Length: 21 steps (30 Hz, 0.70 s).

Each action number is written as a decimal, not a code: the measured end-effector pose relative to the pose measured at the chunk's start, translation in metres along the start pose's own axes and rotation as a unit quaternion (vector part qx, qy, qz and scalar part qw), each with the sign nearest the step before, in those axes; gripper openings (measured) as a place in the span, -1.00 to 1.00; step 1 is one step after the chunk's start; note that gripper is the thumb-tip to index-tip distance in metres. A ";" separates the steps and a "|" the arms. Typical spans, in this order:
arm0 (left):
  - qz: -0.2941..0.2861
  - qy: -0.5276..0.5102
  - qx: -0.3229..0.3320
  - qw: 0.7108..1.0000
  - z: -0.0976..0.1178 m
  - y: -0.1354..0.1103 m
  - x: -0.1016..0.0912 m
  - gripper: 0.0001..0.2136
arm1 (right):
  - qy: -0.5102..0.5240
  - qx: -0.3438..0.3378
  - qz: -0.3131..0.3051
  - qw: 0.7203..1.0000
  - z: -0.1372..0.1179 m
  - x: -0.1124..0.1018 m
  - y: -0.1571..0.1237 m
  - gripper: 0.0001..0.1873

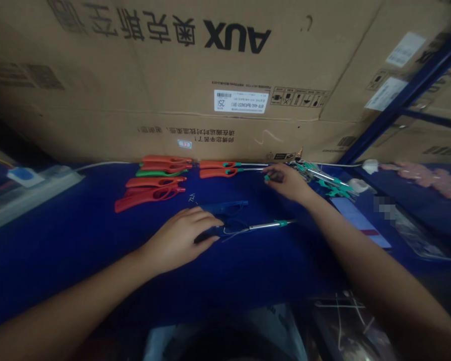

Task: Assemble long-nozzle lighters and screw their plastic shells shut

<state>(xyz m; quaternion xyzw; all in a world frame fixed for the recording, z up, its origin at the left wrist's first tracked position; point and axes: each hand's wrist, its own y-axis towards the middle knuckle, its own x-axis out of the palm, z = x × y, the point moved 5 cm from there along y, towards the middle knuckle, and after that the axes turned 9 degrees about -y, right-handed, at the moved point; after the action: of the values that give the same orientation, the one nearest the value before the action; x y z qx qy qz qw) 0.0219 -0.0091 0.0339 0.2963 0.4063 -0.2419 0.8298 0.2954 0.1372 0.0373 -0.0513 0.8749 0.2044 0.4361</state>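
Note:
My left hand [186, 235] is closed around the rear of a dark blue lighter handle [209, 232]. From its front run a thin wire and a silver metal tube [265, 226] with a green collar [281, 223] near its tip. Behind it lies another blue handle shell [229, 204]. My right hand [287, 183] is at the back of the table, fingers curled, with a small green piece [266, 178] at the fingertips. Two orange-red lighter handles [214, 173] with metal tubes point toward that hand. Its palm side is partly hidden.
Several red handles [150, 195] and a green handle [156, 173] lie at back left. A pile of metal tubes with green parts [328, 179] sits right of my right hand, near a phone-like flat object [361, 223]. A large cardboard box [154, 90] walls off the back.

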 end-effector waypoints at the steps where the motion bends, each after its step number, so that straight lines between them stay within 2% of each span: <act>1: -0.001 0.000 -0.001 1.000 0.000 0.000 0.000 -0.78 | 0.014 -0.003 -0.015 1.000 -0.004 0.005 -0.002 -0.75; 4: -0.003 -0.005 -0.006 1.000 0.000 0.000 -0.001 -0.77 | 0.072 -0.013 -0.058 0.996 -0.020 0.012 -0.009 -0.87; 7: -0.003 -0.010 -0.013 1.000 -0.001 0.000 -0.002 -0.77 | 0.151 -0.021 -0.084 0.985 -0.045 0.010 -0.017 -0.80; 12: -0.027 0.035 -0.032 0.999 0.004 -0.002 -0.004 -0.77 | 0.180 -0.047 -0.133 0.973 -0.083 0.011 -0.033 -0.78; 14: -0.044 0.065 -0.041 0.996 0.009 -0.002 -0.005 -0.75 | 0.169 -0.033 -0.151 0.974 -0.084 0.016 -0.038 -0.83; 17: -0.063 0.092 -0.048 0.993 0.015 0.001 -0.007 -0.75 | 0.138 0.017 -0.171 0.975 -0.073 0.022 -0.042 -0.90; 21: -0.068 0.089 -0.040 0.993 0.015 0.007 -0.010 -0.84 | 0.125 0.039 -0.226 0.965 -0.060 0.024 -0.046 -0.88</act>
<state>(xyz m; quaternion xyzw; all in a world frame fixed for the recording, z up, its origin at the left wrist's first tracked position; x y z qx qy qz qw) 0.0287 -0.0130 0.0512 0.2552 0.5071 -0.2543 0.7829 0.2488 0.0739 0.0362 -0.2554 0.8956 0.0581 0.3596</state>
